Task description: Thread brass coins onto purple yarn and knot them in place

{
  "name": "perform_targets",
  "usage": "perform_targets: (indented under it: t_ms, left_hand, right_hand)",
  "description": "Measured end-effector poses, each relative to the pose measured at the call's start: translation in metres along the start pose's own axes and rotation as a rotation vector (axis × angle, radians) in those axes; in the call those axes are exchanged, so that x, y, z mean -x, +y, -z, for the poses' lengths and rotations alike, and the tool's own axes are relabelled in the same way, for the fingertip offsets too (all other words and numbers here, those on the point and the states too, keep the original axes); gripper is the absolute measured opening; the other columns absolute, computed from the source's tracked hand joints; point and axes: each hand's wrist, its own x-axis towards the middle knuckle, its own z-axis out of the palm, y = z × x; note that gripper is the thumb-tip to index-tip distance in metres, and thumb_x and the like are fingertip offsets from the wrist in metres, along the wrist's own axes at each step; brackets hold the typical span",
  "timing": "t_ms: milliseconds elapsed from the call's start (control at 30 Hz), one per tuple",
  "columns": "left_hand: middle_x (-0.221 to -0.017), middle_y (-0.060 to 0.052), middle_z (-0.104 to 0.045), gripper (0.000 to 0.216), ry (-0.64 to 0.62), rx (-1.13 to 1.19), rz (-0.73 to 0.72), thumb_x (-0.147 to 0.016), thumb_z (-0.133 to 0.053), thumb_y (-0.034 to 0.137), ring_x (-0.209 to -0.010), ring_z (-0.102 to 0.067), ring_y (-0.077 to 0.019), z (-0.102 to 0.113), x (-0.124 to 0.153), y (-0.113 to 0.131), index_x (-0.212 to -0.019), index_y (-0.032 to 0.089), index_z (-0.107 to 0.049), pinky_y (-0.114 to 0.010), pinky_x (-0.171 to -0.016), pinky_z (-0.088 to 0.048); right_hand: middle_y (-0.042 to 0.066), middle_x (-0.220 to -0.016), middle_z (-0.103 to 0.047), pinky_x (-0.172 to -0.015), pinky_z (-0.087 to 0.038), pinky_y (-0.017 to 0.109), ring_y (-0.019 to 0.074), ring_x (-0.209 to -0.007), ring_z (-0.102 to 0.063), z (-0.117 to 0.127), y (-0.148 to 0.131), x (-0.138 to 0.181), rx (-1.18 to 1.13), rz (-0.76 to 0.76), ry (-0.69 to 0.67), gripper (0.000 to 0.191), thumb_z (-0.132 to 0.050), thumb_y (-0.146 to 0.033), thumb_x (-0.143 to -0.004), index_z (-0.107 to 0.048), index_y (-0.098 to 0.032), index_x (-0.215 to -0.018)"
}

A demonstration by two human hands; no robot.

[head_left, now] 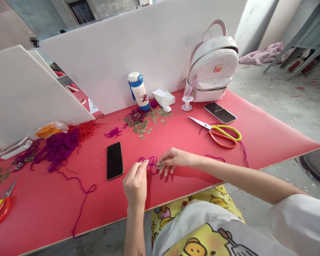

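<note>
My left hand (136, 182) is closed in a pinch on a purple cord (151, 160) low over the red table. Just to its right, my right hand (173, 160) grips a small brass-coloured coin (159, 165) between thumb and fingers. Loops of the cord lie between the two hands, close by the coin; whether it runs through the coin I cannot tell. Ahead of the hands is a pile of similar holed coins (141, 127) with knotted purple cord among them. A black phone (115, 160) lies left of my left hand.
Scissors (216, 132), another phone (220, 112), a white spool (187, 103) and a backpack (210, 71) are on the right. A bottle (139, 90) stands by the white partition (117, 53). Purple yarn (62, 147) and more scissors (1, 208) lie left. The table edge (181, 197) is near my lap.
</note>
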Motion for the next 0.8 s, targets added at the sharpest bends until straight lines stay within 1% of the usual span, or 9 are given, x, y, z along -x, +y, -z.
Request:
perform_targets:
  t_ms: [267, 467, 567, 633, 700, 800]
  left_hand:
    - [-0.079, -0.006, -0.070, 0.017, 0.017, -0.025, -0.069, -0.087, -0.057, 0.006, -0.074, -0.067, -0.0156, 0.000, 0.002, 0.000, -0.094, 0.012, -0.071, -0.023, -0.074, -0.049]
    - [-0.078, -0.006, -0.069, 0.016, -0.003, -0.015, -0.090, -0.087, -0.057, 0.006, -0.072, -0.067, -0.0152, 0.000, 0.007, 0.003, -0.094, 0.011, -0.070, -0.023, -0.074, -0.048]
    - [-0.080, -0.006, -0.070, 0.016, -0.028, 0.006, -0.078, -0.087, -0.058, 0.007, -0.073, -0.067, -0.0150, -0.003, 0.012, 0.005, -0.095, 0.012, -0.070, -0.023, -0.073, -0.049]
    - [-0.080, -0.005, -0.069, 0.016, -0.049, 0.035, -0.056, -0.087, -0.058, 0.008, -0.072, -0.067, -0.0144, -0.004, 0.014, 0.007, -0.096, 0.013, -0.070, -0.022, -0.072, -0.049]
    - [-0.079, -0.005, -0.069, 0.016, -0.065, 0.070, -0.031, -0.088, -0.057, 0.009, -0.073, -0.067, -0.0138, -0.005, 0.015, 0.008, -0.096, 0.014, -0.070, -0.021, -0.072, -0.049]
    - [-0.079, -0.004, -0.069, 0.016, -0.074, 0.106, 0.002, -0.089, -0.056, 0.011, -0.073, -0.067, -0.0132, -0.004, 0.015, 0.010, -0.095, 0.015, -0.071, -0.021, -0.071, -0.049]
  right_hand:
    - [0.010, -0.082, -0.075, -0.053, -0.051, 0.018, 0.0141, -0.066, -0.072, -0.001, 0.002, -0.001, -0.027, -0.007, -0.017, 0.026, -0.064, -0.024, -0.075, -0.067, -0.010, -0.096]
    - [0.011, -0.087, -0.075, -0.055, -0.051, 0.017, 0.0141, -0.070, -0.072, -0.001, 0.003, 0.001, -0.034, -0.007, -0.044, 0.033, -0.069, -0.033, -0.076, -0.069, -0.010, -0.099]
    - [0.010, -0.090, -0.075, -0.058, -0.052, 0.017, 0.0142, -0.073, -0.072, -0.002, 0.003, 0.003, -0.061, -0.004, -0.075, 0.040, -0.075, -0.038, -0.071, -0.069, -0.011, -0.100]
    - [0.009, -0.088, -0.075, -0.059, -0.052, 0.017, 0.0149, -0.074, -0.073, -0.003, 0.004, 0.003, -0.081, -0.012, -0.079, 0.044, -0.079, -0.040, -0.066, -0.070, -0.011, -0.097]
    - [0.009, -0.084, -0.075, -0.057, -0.051, 0.017, 0.0154, -0.073, -0.073, -0.003, 0.005, 0.002, -0.097, -0.019, -0.080, 0.045, -0.082, -0.041, -0.062, -0.070, -0.010, -0.092]
    - [0.008, -0.080, -0.075, -0.055, -0.050, 0.017, 0.0151, -0.070, -0.072, -0.003, 0.008, 0.000, -0.108, -0.018, -0.080, 0.043, -0.082, -0.043, -0.061, -0.070, -0.010, -0.086]
